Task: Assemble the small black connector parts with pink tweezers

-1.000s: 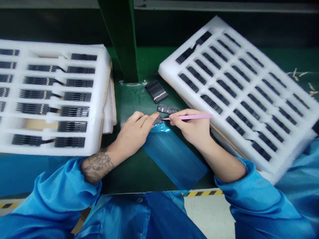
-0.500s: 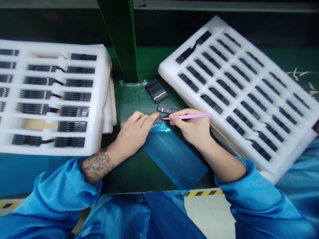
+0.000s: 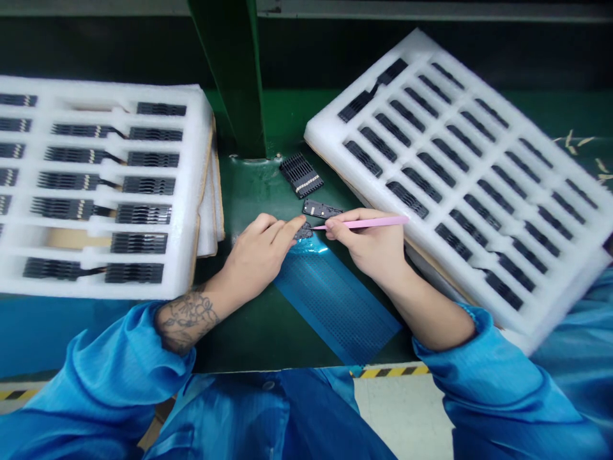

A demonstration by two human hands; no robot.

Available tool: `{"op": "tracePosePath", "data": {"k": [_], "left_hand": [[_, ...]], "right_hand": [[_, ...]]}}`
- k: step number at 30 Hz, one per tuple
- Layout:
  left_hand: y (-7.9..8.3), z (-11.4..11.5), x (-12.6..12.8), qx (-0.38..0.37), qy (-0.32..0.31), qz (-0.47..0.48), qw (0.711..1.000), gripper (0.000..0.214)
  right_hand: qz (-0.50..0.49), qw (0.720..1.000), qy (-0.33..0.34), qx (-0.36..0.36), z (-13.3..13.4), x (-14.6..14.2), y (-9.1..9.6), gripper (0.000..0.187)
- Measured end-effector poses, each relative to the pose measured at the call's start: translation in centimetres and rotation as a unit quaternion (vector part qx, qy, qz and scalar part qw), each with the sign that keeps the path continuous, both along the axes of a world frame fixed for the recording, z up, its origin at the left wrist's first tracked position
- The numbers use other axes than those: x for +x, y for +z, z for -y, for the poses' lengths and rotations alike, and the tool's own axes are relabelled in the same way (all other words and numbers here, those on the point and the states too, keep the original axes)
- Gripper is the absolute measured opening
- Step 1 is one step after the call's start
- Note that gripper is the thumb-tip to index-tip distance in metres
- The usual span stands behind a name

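Observation:
My left hand (image 3: 263, 252) has its fingertips on a small black electronic part (image 3: 303, 231), partly hidden beneath them. In my right hand (image 3: 371, 246) is a pair of pink tweezers (image 3: 371, 223), its thin tip touching or very close to that part. A flat black piece with small pale marks (image 3: 322, 209) lies just above, near my right fingers. Beneath and in front of the hands, a blue translucent sheet with rows of small marks (image 3: 338, 306) is spread on the green table (image 3: 249, 338).
A stack of black slatted parts (image 3: 301, 175) sits beyond my hands. White foam trays of black parts stand at left (image 3: 189, 191) and right (image 3: 325, 131). A green post (image 3: 237, 83) rises behind. Pale scraps (image 3: 569, 142) lie far right.
Almost nothing differs. My hands and the tweezers stay in the same place, with only a very slight shift of the whole view.

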State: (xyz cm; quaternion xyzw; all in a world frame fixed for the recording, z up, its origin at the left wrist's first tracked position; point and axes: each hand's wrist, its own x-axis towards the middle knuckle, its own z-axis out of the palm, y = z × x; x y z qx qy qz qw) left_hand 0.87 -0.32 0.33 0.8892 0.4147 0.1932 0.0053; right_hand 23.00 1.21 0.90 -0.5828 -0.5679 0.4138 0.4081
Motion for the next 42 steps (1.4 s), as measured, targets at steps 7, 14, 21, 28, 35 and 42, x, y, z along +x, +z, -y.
{"op": "tracePosePath", "data": {"k": [7,14,21,28,35,42], "left_hand": [[-0.1,0.0,0.0,0.007,-0.001,-0.003,1.000,0.036],[0.1,0.0,0.1,0.011,-0.005,-0.004,1.000,0.035],[-0.1,0.0,0.0,-0.001,-0.018,-0.015,1.000,0.036],[-0.3,-0.1,-0.3,-0.020,-0.038,-0.018,0.999,0.029],[-0.2,-0.1,-0.3,-0.032,-0.055,0.083,0.995,0.019],[-0.4,0.0,-0.4,-0.038,-0.062,0.075,0.995,0.021]], "right_hand": [[0.002,1.000,0.002,0.002,0.0,0.0,0.1,0.015],[0.001,1.000,0.006,0.000,0.0,0.0,0.1,0.015],[0.002,1.000,0.009,0.007,0.0,0.1,-0.1,0.014],[-0.011,0.999,-0.004,0.041,0.1,0.2,-0.4,0.013],[0.031,0.950,0.156,0.268,0.4,0.3,-1.0,0.017],[0.160,0.897,0.242,0.333,0.1,0.3,-0.4,0.005]]}}
